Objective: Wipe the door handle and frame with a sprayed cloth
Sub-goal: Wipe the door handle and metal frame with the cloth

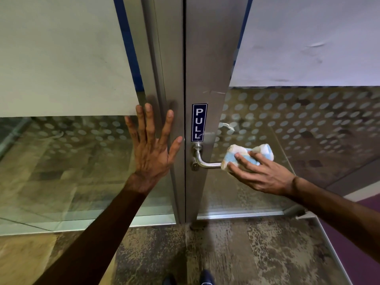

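A curved steel lever door handle (202, 161) juts out of the brushed metal door frame (205, 68) at centre. My right hand (261, 173) holds a bunched blue, white and tan cloth (248, 154) wrapped over the handle's free end. My left hand (153, 147) lies flat with fingers spread against the neighbouring metal frame (164, 58), left of the door gap. A blue sticker reading PULL (199, 122) sits just above the handle.
Glass panels with frosted film and dot patterns flank the frame on both sides. A second lever (226, 126) shows through the right glass. Speckled floor lies below, with my dark shoes (206, 278) at the bottom edge. A metal floor rail (329, 243) runs at right.
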{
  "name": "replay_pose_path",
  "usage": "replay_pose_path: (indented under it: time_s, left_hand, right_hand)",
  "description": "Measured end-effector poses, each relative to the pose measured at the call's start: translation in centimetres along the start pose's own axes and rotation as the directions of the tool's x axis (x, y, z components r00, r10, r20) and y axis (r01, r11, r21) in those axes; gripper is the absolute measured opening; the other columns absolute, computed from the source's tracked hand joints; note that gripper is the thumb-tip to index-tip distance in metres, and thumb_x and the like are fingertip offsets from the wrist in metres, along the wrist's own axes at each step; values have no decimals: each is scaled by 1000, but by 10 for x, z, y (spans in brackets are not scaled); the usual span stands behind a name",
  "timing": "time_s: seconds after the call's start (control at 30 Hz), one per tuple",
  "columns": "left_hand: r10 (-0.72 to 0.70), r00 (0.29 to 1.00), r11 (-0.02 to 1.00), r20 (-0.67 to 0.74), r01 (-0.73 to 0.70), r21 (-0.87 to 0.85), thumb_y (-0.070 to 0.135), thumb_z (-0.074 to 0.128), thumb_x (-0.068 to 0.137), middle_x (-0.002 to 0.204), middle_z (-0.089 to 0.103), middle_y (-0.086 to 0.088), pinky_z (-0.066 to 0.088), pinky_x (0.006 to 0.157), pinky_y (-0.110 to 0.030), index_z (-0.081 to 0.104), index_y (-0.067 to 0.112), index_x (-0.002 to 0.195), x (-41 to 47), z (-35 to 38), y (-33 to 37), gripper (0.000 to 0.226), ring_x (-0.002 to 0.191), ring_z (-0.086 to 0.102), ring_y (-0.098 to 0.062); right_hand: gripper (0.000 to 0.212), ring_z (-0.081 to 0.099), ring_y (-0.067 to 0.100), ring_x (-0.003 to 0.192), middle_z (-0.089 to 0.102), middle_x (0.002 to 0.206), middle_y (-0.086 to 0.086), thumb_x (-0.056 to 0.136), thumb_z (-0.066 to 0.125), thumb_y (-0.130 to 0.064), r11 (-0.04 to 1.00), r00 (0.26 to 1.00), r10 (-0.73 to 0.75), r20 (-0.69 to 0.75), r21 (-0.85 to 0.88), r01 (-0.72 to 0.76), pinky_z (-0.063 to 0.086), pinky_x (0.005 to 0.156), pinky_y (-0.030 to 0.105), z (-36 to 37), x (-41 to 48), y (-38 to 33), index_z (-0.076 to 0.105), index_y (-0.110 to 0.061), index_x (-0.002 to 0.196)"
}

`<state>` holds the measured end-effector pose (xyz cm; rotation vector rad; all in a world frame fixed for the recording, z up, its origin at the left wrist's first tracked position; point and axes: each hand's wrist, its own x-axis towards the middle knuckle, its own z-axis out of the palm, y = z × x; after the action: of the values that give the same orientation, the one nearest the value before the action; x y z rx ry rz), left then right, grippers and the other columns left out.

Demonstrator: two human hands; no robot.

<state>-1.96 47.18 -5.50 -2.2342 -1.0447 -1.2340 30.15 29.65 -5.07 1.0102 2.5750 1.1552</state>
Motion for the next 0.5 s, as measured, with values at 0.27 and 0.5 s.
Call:
replay_pose_path:
  time_s: [0.27, 0.5]
  left_hand:
    - [-5, 1000, 1000, 11, 5, 2, 57, 43, 108, 174, -26, -5, -4, 128, -62, 3, 29, 168, -1, -3, 7, 77, 162, -17, -30]
    - [-13, 1000, 1000, 20, 13, 0, 56, 41, 109, 173, -28, -3, -6, 128, -61, 1, 31, 168, 1, -9, 15, 76, 162, -19, -29]
  right_hand:
    - [40, 44, 45, 138, 41, 151, 18, 103, 41, -1, 999, 999, 39, 38, 14, -40, 54, 96, 56, 2, -26, 6, 56, -6, 141]
    - [45, 51, 47, 135, 39, 154, 23, 97, 40, -8, 966, 969, 218, 119, 112, -232, 41, 101, 56, -19, -43, -2, 64, -16, 134]
